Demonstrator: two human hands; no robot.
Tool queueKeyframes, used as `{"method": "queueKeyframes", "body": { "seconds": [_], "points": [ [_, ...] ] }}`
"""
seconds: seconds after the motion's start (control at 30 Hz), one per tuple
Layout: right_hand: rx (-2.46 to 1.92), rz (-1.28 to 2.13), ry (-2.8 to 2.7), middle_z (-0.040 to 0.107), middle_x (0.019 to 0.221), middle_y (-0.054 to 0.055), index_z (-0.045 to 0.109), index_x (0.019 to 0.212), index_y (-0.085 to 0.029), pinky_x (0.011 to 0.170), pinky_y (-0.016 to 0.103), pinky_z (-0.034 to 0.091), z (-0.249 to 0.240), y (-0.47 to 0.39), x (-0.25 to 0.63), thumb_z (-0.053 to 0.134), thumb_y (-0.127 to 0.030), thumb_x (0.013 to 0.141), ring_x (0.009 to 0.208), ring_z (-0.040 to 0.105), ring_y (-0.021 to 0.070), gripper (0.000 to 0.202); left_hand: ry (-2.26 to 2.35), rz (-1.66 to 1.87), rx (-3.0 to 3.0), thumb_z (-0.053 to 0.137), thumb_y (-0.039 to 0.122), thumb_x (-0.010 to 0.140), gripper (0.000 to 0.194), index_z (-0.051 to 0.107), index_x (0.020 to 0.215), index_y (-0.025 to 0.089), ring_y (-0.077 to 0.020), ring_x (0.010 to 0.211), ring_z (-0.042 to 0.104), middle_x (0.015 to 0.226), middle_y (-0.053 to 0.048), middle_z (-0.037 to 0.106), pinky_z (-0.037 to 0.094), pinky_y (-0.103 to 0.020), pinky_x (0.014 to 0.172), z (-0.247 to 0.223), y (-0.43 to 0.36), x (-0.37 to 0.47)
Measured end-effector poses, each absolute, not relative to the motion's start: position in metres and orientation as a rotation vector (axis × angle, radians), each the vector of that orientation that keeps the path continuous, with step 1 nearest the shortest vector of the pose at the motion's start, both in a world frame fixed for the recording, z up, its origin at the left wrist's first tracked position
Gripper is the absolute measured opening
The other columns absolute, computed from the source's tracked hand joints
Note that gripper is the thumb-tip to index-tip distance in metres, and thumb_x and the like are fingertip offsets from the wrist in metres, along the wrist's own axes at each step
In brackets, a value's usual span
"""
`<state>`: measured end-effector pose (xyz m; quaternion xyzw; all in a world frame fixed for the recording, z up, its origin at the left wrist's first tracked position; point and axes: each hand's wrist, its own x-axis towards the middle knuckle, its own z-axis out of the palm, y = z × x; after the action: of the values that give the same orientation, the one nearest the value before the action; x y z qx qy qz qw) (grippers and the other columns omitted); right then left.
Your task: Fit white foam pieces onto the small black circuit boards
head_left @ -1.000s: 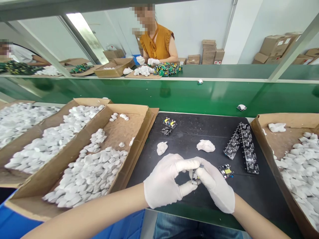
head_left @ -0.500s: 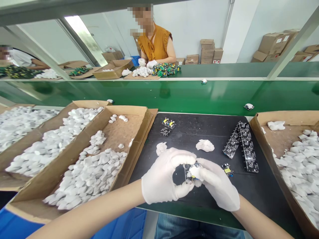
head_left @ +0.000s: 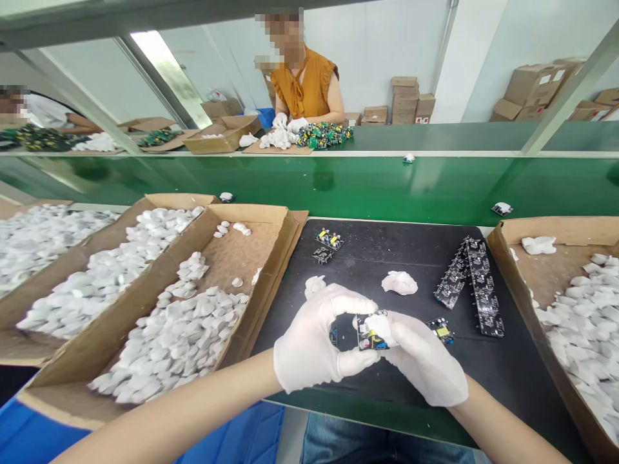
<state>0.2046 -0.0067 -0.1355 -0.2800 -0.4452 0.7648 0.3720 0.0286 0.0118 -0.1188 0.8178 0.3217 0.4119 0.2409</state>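
Observation:
A small circuit board [head_left: 372,341] with yellow and blue parts is held upright over the black mat. My left hand [head_left: 312,341], in a white glove, grips its left side between thumb and fingers. White putty [head_left: 380,327] covers part of the board's face. My right hand [head_left: 428,361], also gloved, closes on the board's right side, its thumb against the putty; its other fingertips are hidden behind. Past the hands, a white putty lump [head_left: 399,282] and a smaller lump [head_left: 315,286] lie on the mat. A loose board [head_left: 441,330] sits just beyond my right hand.
Cardboard trays of white putty pieces flank the black mat [head_left: 367,258], at left [head_left: 285,245] and right [head_left: 580,231]. Board strips [head_left: 485,290] lie at right, small boards [head_left: 329,239] at back left. Beyond runs a green belt [head_left: 338,187] carrying putty-topped boards; a co-worker [head_left: 304,84] sits across.
The board between my hands has turned, showing more of its yellow and blue parts. On the green belt, the putty-topped boards have moved right. The co-worker's hands have come closer together.

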Motion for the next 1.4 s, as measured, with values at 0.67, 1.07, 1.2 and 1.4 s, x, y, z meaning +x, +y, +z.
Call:
{"method": "queueKeyframes", "body": {
  "seconds": [0.67, 1.07, 1.2, 1.4],
  "points": [
    [-0.957, 1.737, -1.313, 0.049, 0.069, 0.001, 0.049, 0.067, -0.018, 0.065, 0.029, 0.040, -0.135, -0.002, 0.206, 0.056, -0.044, 0.081, 0.068, 0.045, 0.0151, 0.031, 1.054, 1.041, 2.012, 0.074, 0.026, 0.065, 0.036, 0.057, 0.096, 0.018, -0.0199, 0.084, 0.065, 0.093, -0.007, 0.068, 0.053, -0.034, 0.072, -0.124, 0.009, 0.032],
    [-1.130, 1.521, -1.400, 0.050, 0.067, -0.001, 0.049, 0.071, -0.018, 0.060, 0.026, 0.041, -0.145, -0.005, 0.197, 0.063, -0.045, 0.073, 0.064, 0.045, 0.0142, 0.031, 1.047, 1.140, 2.486, 0.067, 0.021, 0.072, 0.037, 0.055, 0.106, 0.019, -0.0188, 0.082, 0.064, 0.090, -0.006, 0.068, 0.052, -0.034, 0.073, -0.136, 0.006, 0.035],
    [-1.143, 1.534, -1.396, 0.045, 0.066, -0.003, 0.045, 0.070, -0.019, 0.058, 0.025, 0.038, -0.145, -0.006, 0.194, 0.067, -0.043, 0.068, 0.062, 0.041, 0.0128, 0.033, 1.004, 1.076, 2.498, 0.070, 0.026, 0.068, 0.040, 0.056, 0.104, 0.018, -0.0205, 0.082, 0.065, 0.092, -0.007, 0.069, 0.052, -0.036, 0.073, -0.132, 0.006, 0.037],
    [-0.886, 1.744, -1.255, 0.052, 0.072, 0.002, 0.052, 0.073, -0.019, 0.065, 0.030, 0.041, -0.146, -0.004, 0.204, 0.050, -0.051, 0.083, 0.069, 0.047, 0.0164, 0.034, 1.057, 1.077, 2.226, 0.072, 0.027, 0.069, 0.032, 0.061, 0.099, 0.020, -0.0182, 0.078, 0.066, 0.089, -0.004, 0.070, 0.053, -0.034, 0.073, -0.127, 0.008, 0.034]
  ]
}}
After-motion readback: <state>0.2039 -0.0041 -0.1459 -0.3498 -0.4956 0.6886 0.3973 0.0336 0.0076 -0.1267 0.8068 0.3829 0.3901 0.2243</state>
